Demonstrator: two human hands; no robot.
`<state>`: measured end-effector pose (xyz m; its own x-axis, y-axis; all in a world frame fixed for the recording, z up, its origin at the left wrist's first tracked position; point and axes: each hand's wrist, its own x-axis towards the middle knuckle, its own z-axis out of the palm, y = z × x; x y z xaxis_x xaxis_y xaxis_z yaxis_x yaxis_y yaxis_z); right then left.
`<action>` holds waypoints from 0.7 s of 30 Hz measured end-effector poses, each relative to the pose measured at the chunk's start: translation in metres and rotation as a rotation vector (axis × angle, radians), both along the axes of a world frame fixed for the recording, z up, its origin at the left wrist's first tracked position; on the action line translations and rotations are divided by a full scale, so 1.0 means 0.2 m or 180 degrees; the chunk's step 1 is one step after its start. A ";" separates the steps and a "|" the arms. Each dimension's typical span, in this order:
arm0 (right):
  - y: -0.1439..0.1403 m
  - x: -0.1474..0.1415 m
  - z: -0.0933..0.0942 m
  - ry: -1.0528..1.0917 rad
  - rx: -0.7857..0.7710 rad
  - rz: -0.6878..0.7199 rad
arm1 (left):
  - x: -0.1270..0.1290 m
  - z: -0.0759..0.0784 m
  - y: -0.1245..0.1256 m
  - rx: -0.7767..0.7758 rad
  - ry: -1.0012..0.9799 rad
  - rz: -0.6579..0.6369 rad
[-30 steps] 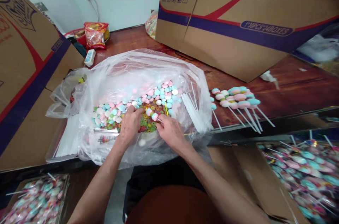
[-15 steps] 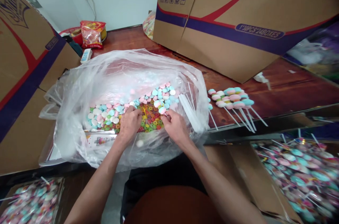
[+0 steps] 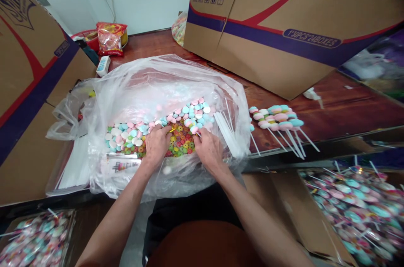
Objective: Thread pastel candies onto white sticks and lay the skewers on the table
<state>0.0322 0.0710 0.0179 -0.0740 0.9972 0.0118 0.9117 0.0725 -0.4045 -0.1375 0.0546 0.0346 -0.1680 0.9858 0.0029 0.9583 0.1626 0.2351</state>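
Both my hands work over an open clear plastic bag (image 3: pixel 158 65) on the table. My right hand (image 3: pixel 208 147) is closed in a pinch on a candy lollipop (image 3: pixel 194 129), whose pink, blue and white pieces show just beyond my fingertips. Between the thumb and fingers of my left hand (image 3: pixel 157 142) is a small yellow strip (image 3: pixel 172 130). Beneath the hands lie coloured ring gummies (image 3: pixel 179 142). Pastel candy discs (image 3: pixel 121 134) spread to the left and behind them. White sticks (image 3: pixel 225 132) rest inside the bag at the right.
Finished-looking candy lollipops (image 3: pixel 282 119) lie on the table (image 3: pixel 334 107) to the right. Large cardboard boxes (image 3: pixel 246 44) stand behind and at the left. Below the table edge, an open carton (image 3: pixel 303 225) holds many wrapped lollipops. A red snack bag (image 3: pixel 110 39) sits at the back left.
The yellow strip has turned from upright to slanting sideways at my left fingertips. My right hand stays on the lollipop. The bag's left side has shifted right, uncovering more white sticks.
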 end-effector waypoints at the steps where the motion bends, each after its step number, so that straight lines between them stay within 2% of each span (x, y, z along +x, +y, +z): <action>1: 0.01 0.00 0.00 0.0033 -0.0006 -0.0025 | 0.00 0.00 0.01 0.0017 -0.0040 0.0025; 8: 0.03 -0.01 -0.02 0.0510 0.0169 -0.0052 | 0.03 0.02 0.05 0.0027 -0.0264 0.0224; 16: 0.07 0.03 -0.09 0.1920 0.0367 -0.0065 | 0.12 0.04 0.06 -0.0102 0.0117 0.0418; 21: 0.09 0.07 -0.10 0.2333 0.0235 -0.0077 | 0.11 0.03 0.07 -0.0221 -0.0006 0.0407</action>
<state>0.0453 0.0887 -0.0022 0.0005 0.9931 0.1171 0.4108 0.1065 -0.9055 -0.1150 0.0695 0.0408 -0.2921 0.9542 -0.0650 0.9283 0.2993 0.2208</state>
